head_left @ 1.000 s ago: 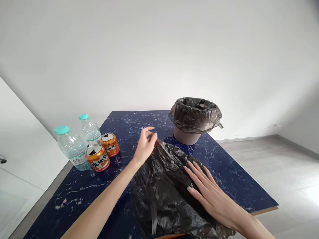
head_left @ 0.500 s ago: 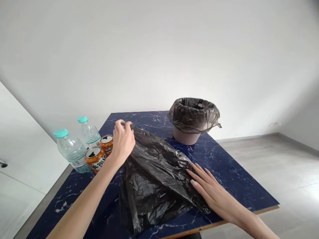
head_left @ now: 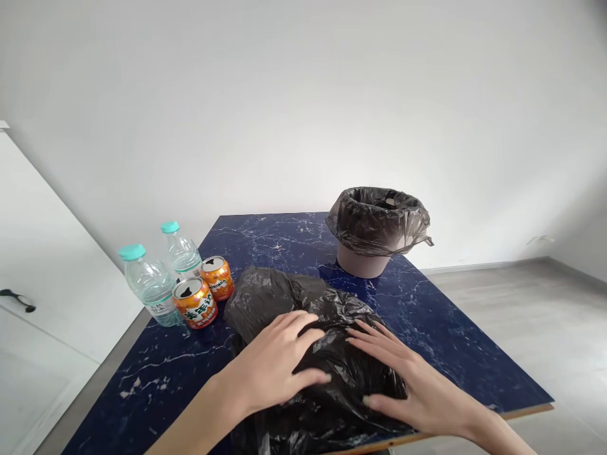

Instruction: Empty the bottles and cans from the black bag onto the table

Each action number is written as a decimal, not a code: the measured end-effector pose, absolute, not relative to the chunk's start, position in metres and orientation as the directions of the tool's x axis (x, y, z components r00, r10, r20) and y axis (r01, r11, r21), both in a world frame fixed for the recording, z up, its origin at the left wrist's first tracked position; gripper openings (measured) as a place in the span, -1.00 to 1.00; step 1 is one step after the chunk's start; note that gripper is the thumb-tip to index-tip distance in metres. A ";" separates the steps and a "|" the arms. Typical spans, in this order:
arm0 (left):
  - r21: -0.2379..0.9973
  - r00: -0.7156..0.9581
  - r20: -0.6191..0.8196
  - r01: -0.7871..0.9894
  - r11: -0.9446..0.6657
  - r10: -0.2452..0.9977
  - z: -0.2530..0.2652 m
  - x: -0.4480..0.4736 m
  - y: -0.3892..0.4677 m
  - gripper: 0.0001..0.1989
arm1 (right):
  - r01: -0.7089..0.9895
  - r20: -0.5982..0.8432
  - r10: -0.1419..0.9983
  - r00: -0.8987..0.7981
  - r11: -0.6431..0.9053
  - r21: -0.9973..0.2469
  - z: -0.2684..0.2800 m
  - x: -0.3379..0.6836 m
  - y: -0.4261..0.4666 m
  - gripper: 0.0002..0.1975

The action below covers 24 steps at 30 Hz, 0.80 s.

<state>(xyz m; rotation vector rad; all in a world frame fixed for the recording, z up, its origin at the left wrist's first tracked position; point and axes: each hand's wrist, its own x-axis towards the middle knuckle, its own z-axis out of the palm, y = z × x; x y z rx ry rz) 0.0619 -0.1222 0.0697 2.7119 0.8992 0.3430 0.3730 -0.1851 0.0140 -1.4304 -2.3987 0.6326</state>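
1. Our left hand (head_left: 272, 363), fingers parted, holds nothing over the crumpled black plastic bag (head_left: 260, 297).
2. Our right hand (head_left: 403, 373) is spread wide over its right side.
3. We have the bag on the blue marble-patterned tabletop (head_left: 275, 243), nearer us than the round pinkish-grey bin (head_left: 363, 262).

At nine o'clock on the marbled bench (head_left: 265, 239), two capped bottles (head_left: 149, 281) are stood beside two orange cans (head_left: 196, 309); at two o'clock, a bin (head_left: 361, 261) lined with dark plastic (head_left: 370, 229) is placed. A white wall (head_left: 303, 107) is seen at twelve o'clock, grey floor (head_left: 512, 316) at three.
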 end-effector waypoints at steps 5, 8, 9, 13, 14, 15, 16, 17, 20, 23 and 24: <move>0.284 0.751 0.076 0.614 -0.737 0.655 0.038 0.065 -0.099 -0.30 | 0.782 0.096 0.894 -0.439 0.432 -0.450 0.016 0.359 -0.172 -0.30; 0.224 0.733 0.091 0.645 -0.730 0.675 0.012 0.046 -0.070 -0.27 | 0.794 0.028 0.864 -0.502 0.474 -0.380 0.000 0.364 -0.161 -0.04; 0.194 0.700 0.135 0.676 -0.711 0.702 0.008 0.040 -0.062 -0.29 | 0.805 0.018 0.867 -0.498 0.469 -0.363 -0.005 0.367 -0.158 -0.02; 0.093 0.584 0.370 0.751 -0.654 0.723 0.021 0.029 -0.064 -0.50 | 0.857 0.061 0.916 -0.396 0.393 -0.333 -0.023 0.380 -0.150 -0.14; 0.082 0.579 0.408 0.747 -0.660 0.706 0.028 0.029 -0.074 -0.57 | 0.864 0.077 0.923 -0.377 0.380 -0.331 -0.025 0.381 -0.150 -0.17; 0.084 0.555 0.439 0.758 -0.647 0.707 0.036 0.030 -0.087 -0.64 | 0.869 0.088 0.927 -0.364 0.372 -0.327 -0.027 0.382 -0.150 -0.18; 0.082 0.518 0.459 0.785 -0.615 0.722 0.041 0.031 -0.101 -0.67 | 0.873 0.095 0.930 -0.355 0.366 -0.322 -0.028 0.382 -0.150 -0.18; 0.073 0.470 0.473 0.822 -0.564 0.745 0.046 0.031 -0.116 -0.64 | 0.878 0.098 0.933 -0.347 0.360 -0.316 -0.029 0.382 -0.151 -0.19; 0.026 0.382 0.467 0.896 -0.444 0.798 0.047 0.026 -0.151 -0.49 | 0.891 0.101 0.939 -0.328 0.343 -0.296 -0.033 0.381 -0.152 -0.21; 0.079 0.373 0.391 0.897 -0.435 0.841 0.038 0.021 -0.169 -0.43 | 0.896 0.125 0.941 -0.314 0.338 -0.287 -0.037 0.380 -0.153 -0.23; 0.123 0.372 0.361 0.890 -0.439 0.855 0.035 0.022 -0.173 -0.44 | 0.898 0.134 0.941 -0.310 0.336 -0.284 -0.038 0.379 -0.153 -0.23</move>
